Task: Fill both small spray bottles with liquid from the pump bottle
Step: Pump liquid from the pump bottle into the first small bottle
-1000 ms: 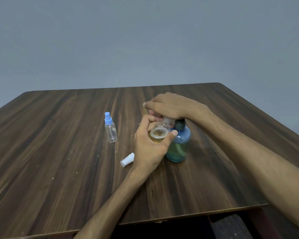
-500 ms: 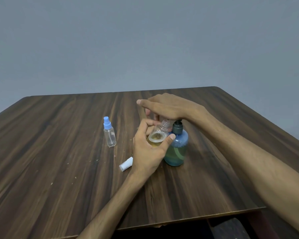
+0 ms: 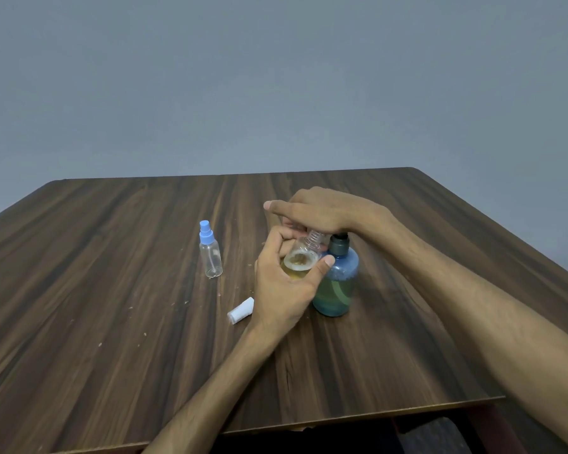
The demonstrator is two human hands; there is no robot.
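Observation:
My left hand (image 3: 282, 290) grips a small clear spray bottle (image 3: 301, 258), uncapped and tilted, with yellowish liquid inside. Its threaded neck points up under my right hand (image 3: 325, 213), which lies palm down over the pump head of the blue pump bottle (image 3: 336, 283). The pump head and nozzle are hidden by that hand. The pump bottle stands upright on the wooden table (image 3: 112, 322), touching the small bottle's right side. A second small spray bottle (image 3: 210, 253), clear and empty with a blue sprayer cap, stands upright to the left. A white cap (image 3: 241, 311) lies on its side near my left wrist.
Small crumbs are scattered on the table around the white cap. The table's front edge runs across the lower part of the view, with a dark object (image 3: 430, 434) below it at the right. A plain grey wall stands behind the table.
The view has shifted slightly. My right hand stays over the pump head and my left hand keeps the small bottle under it; the liquid level looks about the same.

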